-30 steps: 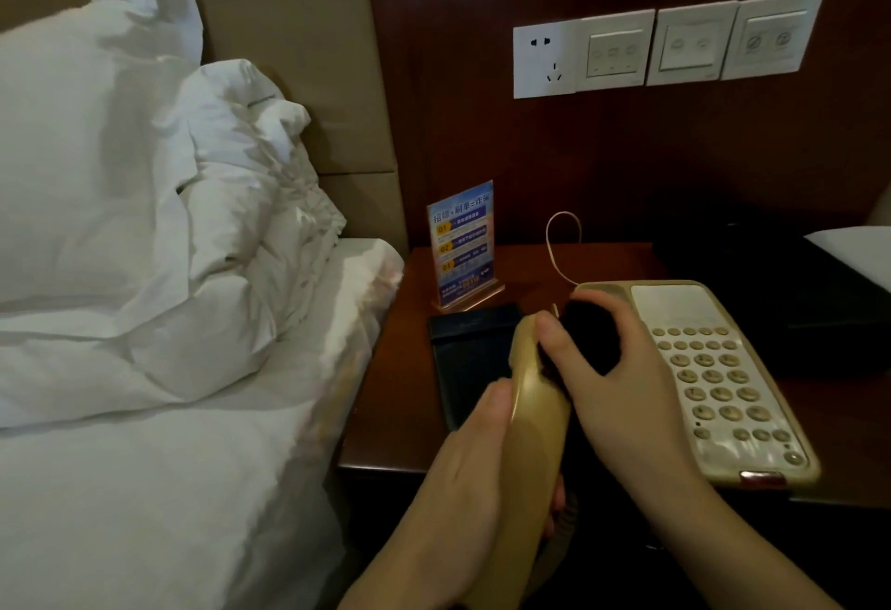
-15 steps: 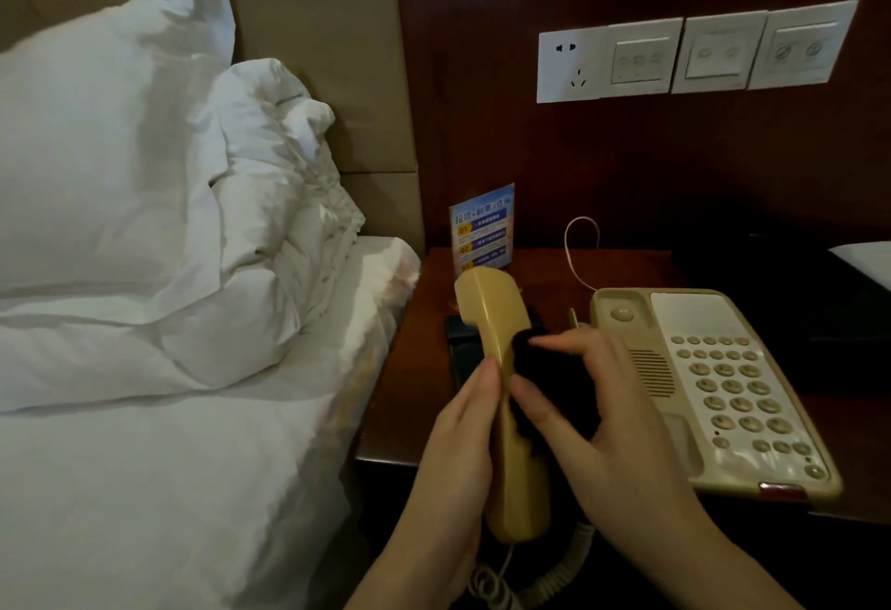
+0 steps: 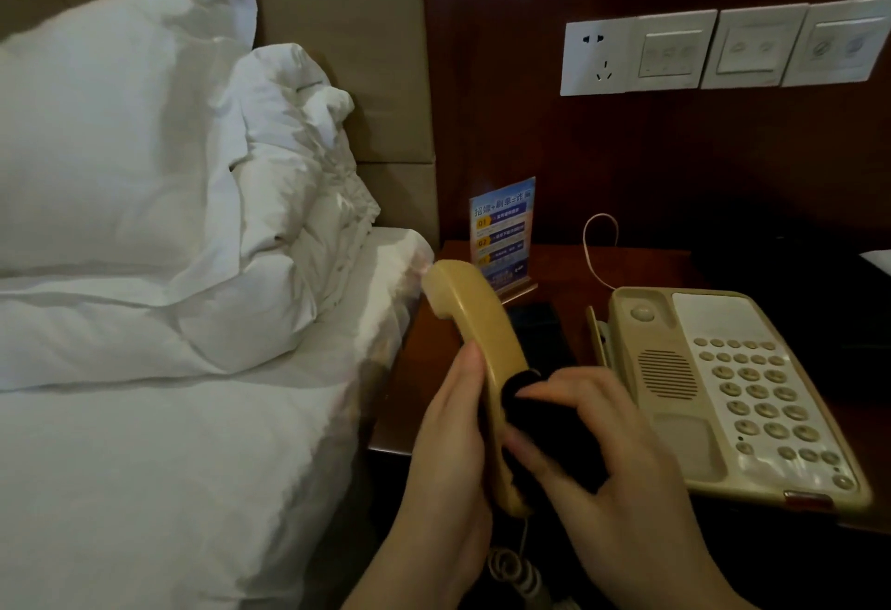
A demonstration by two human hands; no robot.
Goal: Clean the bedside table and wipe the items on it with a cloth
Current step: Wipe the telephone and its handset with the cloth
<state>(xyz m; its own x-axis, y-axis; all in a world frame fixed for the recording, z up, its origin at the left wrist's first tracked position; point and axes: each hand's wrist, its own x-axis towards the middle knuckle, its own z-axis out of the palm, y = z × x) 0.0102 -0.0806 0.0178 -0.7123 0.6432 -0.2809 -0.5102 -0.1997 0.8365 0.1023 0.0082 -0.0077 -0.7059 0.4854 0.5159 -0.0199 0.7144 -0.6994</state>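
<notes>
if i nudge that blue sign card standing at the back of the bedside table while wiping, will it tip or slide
The sign card stands tall and thin on a narrow base, so a push high up would probably tip it. It looks light, so a low nudge would likely slide it on the smooth bedside table. It looks like stiff plastic, so it probably would not flop.

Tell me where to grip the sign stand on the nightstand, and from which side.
Probably pinch the sign by its bare top edge, coming from above. It stands upright on a thin wooden base at the back of the nightstand, with the wall close behind, the handset crossing its lower left corner and a dark flat object in front. The top is the free part.
</notes>
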